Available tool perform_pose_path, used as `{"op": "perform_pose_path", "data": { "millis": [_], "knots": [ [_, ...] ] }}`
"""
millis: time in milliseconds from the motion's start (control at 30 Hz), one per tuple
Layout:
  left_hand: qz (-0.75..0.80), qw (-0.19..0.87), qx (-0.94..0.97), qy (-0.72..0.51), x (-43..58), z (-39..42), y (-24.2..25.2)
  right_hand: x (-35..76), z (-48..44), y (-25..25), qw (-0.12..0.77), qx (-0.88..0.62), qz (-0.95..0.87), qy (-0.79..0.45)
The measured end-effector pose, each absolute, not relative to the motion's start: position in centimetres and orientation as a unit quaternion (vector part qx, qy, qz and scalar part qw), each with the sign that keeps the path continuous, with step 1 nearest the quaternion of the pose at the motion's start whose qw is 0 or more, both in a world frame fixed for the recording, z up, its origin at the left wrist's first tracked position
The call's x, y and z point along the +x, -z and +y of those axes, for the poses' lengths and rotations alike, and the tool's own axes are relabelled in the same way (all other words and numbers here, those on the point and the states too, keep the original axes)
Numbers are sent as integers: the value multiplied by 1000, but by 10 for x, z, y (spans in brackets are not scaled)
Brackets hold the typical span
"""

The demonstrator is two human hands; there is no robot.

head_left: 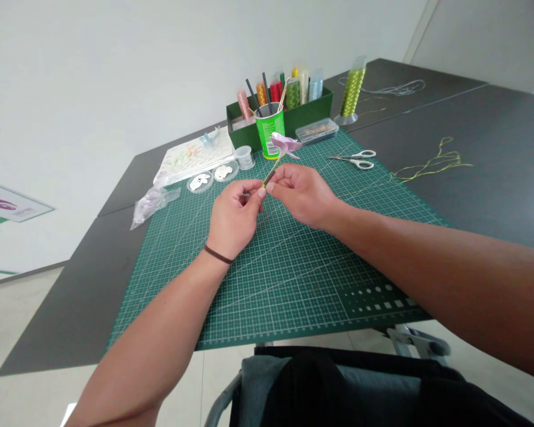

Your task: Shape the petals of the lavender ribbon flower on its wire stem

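Above the middle of the green cutting mat (pixel 293 279), the left hand (pixel 234 216) and right hand (pixel 302 193) meet fingertip to fingertip. Each pinches the thin stem (pixel 271 172) between thumb and forefinger at its lower end. The stem slants up and away from both grips, and its pale lilac flower (pixel 285 144) sits clear of the fingers, over the mat's far edge. A green cup (pixel 269 133) stands at that far edge, and scissors (pixel 356 159) lie on the mat's far right corner
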State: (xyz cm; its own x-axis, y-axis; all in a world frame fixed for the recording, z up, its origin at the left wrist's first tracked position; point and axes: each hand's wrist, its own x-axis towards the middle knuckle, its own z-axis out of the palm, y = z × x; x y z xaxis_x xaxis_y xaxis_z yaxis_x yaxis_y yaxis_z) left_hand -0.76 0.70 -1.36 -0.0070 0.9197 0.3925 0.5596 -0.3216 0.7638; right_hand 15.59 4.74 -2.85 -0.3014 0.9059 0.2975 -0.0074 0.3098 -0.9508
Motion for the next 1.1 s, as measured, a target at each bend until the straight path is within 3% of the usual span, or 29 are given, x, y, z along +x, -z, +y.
{"op": "perform_pose_path", "data": {
  "millis": [1100],
  "knots": [
    [548, 244, 671, -436, -11, 1, 4, 156, 49, 31, 507, -345, -654, -444]
  ]
}}
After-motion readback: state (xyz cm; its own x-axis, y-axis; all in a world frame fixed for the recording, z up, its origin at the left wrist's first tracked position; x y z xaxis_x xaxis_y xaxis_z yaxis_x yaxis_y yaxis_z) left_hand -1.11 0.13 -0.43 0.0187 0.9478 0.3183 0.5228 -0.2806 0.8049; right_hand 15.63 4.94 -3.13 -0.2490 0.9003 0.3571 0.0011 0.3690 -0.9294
